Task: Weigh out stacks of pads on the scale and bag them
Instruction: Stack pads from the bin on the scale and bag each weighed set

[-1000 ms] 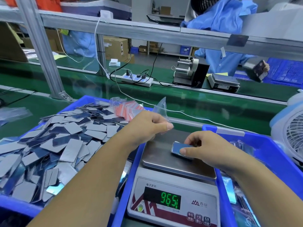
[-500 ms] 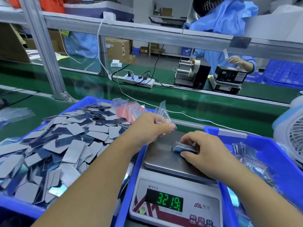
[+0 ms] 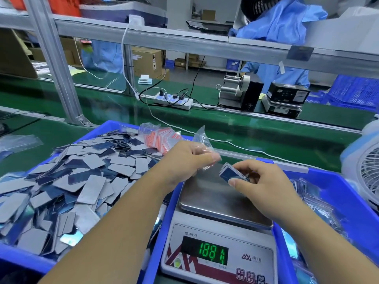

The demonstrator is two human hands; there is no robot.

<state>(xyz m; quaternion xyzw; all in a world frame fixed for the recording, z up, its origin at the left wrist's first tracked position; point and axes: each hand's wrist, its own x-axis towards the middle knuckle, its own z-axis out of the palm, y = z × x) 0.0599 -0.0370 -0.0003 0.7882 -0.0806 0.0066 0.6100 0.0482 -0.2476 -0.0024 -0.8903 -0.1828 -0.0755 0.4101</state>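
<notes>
Head view: right hand (image 3: pixel 264 181) fingers pinch pad stack (image 3: pixel 232 174) above scale (image 3: pixel 221 203); left hand (image 3: pixel 184 160) fingers grip clear bag (image 3: pixel 203 138).

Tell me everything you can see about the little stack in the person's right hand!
The stack is a small bundle of thin, flat rectangular pads with rounded corners. Its top face is shiny dark blue, and the edges look grey and layered. The right hand pinches it, thumb on the near edge and fingers on the far side. It is tilted, its left end raised over the back of the scale pan; whether its lower end touches the pan cannot be told. The left hand with its clear bag is close beside it.
</notes>
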